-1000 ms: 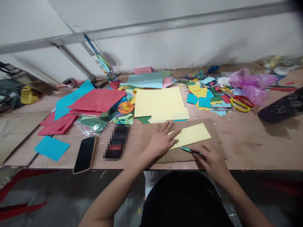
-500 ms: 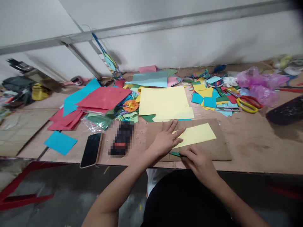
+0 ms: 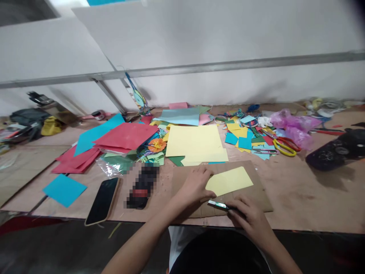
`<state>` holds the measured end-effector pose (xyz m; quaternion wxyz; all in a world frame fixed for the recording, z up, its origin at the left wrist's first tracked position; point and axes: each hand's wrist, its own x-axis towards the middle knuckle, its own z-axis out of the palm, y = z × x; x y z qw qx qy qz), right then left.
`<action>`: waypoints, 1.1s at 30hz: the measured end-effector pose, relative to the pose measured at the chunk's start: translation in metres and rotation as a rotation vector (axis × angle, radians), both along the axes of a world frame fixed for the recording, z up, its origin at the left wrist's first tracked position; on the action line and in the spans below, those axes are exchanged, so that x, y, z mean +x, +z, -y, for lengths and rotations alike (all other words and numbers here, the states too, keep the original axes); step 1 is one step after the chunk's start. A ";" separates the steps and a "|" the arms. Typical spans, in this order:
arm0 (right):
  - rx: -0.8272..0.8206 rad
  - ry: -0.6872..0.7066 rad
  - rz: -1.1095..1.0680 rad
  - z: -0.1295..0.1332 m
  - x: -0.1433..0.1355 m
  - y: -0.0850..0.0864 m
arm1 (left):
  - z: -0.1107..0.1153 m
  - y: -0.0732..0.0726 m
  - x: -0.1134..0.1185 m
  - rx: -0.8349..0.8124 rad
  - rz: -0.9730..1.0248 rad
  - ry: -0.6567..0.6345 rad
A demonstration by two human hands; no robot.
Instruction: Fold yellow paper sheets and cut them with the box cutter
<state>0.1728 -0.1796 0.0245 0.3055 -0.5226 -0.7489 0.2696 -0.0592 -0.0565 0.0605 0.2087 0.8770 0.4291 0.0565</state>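
Hand and Cutter Position

Your left hand [image 3: 196, 186] lies at the yellow paper's [image 3: 230, 180] left end, on cardboard [image 3: 251, 199], fingers apparently together, thumb apart. Your right hand [image 3: 249, 217] pinches the cutter [image 3: 219, 205], its tip near your left thumb.

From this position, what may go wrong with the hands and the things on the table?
The right hand holds a slim green-and-silver cutter, its tip near the thumb of the left hand; a slip might cut it. The black-screened, tan-edged phone lies at the table's front edge and could fall if bumped.
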 end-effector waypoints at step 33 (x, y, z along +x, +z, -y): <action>0.053 0.057 -0.055 0.000 0.002 -0.012 | -0.031 0.025 0.012 -0.240 -0.150 0.042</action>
